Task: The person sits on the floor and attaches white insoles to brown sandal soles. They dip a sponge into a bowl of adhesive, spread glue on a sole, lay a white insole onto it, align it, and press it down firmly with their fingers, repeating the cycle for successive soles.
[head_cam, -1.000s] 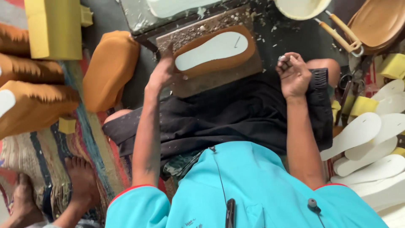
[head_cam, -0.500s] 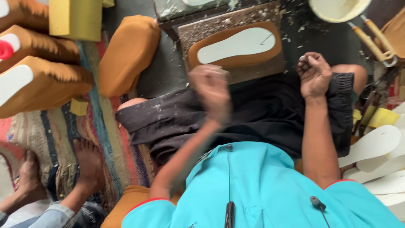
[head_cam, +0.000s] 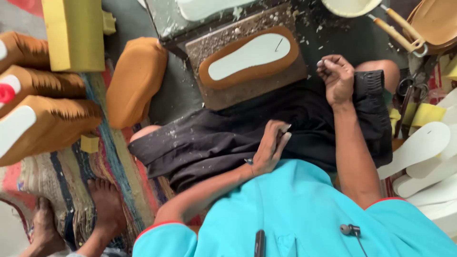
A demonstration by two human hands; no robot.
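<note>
Left hand: the left hand [head_cam: 271,148] lay on the dark cloth [head_cam: 247,128] over the lap, fingers loosely curled and flat to the fabric, gripping nothing I could make out.
Right hand: the right hand [head_cam: 336,78] sat up by the knee, fingers pinched tight together; whatever was between them was too small to tell.
Sole piece: the tan sole [head_cam: 249,59] with its white insole cutout [head_cam: 247,54] lay flat on the brown work board [head_cam: 223,95], just beyond the lap, well clear of the left hand and near the right one.
Pin: a thin dark pin or nail [head_cam: 278,44] stood on the white cutout near its broad end.
Board: it was littered with pale crumbs and scraps, and its near edge touched the dark cloth.
Left side: a tan foam pad [head_cam: 135,81] rested on the floor beside the board, with a yellow foam block [head_cam: 74,33] further out and stacked tan soles [head_cam: 43,114] at the edge.
Right side: white insole blanks [head_cam: 419,147] were piled beside the right arm, scissors [head_cam: 409,88] lay above them, and a wooden-handled tool [head_cam: 397,31] leaned by a pale bowl [head_cam: 350,7].
Lower left: another person's bare feet [head_cam: 107,204] rested on a striped mat [head_cam: 62,176].
</note>
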